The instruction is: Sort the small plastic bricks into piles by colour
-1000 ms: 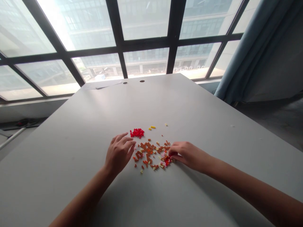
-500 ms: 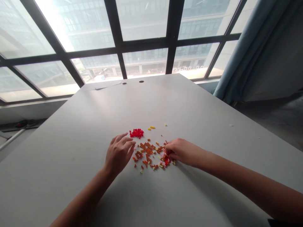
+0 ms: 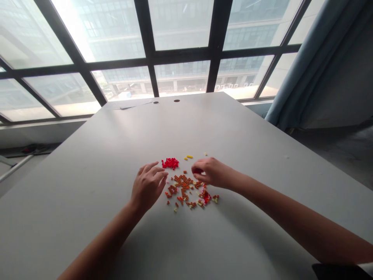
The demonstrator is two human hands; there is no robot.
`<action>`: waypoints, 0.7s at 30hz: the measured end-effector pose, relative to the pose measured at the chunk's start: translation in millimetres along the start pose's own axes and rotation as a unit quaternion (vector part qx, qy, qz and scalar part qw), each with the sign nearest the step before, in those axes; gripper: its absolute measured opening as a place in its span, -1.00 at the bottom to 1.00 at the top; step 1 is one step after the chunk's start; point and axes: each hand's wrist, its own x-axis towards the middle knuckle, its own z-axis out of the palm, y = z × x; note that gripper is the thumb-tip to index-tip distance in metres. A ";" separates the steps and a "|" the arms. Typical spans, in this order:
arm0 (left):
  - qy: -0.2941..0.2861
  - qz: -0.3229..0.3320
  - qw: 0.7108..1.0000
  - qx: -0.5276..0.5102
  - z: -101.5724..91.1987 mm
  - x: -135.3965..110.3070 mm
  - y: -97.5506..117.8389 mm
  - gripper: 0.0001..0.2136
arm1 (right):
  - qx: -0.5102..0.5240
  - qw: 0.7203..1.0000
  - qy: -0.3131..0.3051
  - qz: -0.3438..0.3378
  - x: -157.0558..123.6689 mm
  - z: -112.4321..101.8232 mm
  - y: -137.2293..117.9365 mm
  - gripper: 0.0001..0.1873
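Small plastic building bricks lie scattered on a pale grey table [image 3: 87, 202]. A tight heap of red bricks [image 3: 170, 163] sits at the far side of a looser spread of orange-brown bricks [image 3: 183, 187]. Cream, pink and red pieces [image 3: 205, 197] mix in at the spread's right end. My left hand [image 3: 147, 186] hovers at the spread's left edge, fingers apart and empty, nearest the red heap. My right hand [image 3: 211, 172] is above the far right of the spread, fingers curled. Whether they pinch a brick is hidden.
Several yellow bricks [image 3: 189, 157] lie beyond the pieces. The table's far edge has two small round holes [image 3: 156, 102] and meets a large dark-framed window [image 3: 180, 50]. A blue curtain [image 3: 294, 77] hangs at the right.
My right hand has lifted and moved left and away from me, off the red and cream pieces to above the spread's far side. My left hand has barely moved.
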 end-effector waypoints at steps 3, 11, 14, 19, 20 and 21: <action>0.001 -0.004 1.000 0.009 0.3 0.0 -1.5 -0.87 | 0.023 0.999 0.036 0.002 39.9 10.0 0.4 -0.89; -0.011 -0.013 1.000 0.021 2.6 -1.9 -6.8 -0.87 | 0.046 0.997 0.064 0.011 84.5 29.0 5.2 -0.83; -0.025 -0.014 0.999 0.027 5.8 -2.6 -6.1 -0.82 | 0.057 0.995 0.080 0.016 77.8 28.7 8.8 -0.77; -0.040 -0.003 0.998 0.042 15.0 -3.0 -4.0 -0.65 | 0.058 0.990 0.077 0.098 67.1 28.0 15.5 -0.73; -0.043 -0.005 0.998 0.045 16.8 -2.9 -4.0 -0.62 | 0.053 0.989 0.070 0.118 66.3 28.7 15.8 -0.72; -0.045 -0.008 0.998 0.049 18.3 -2.8 -4.1 -0.59 | 0.049 0.988 0.066 0.134 66.2 29.7 15.4 -0.72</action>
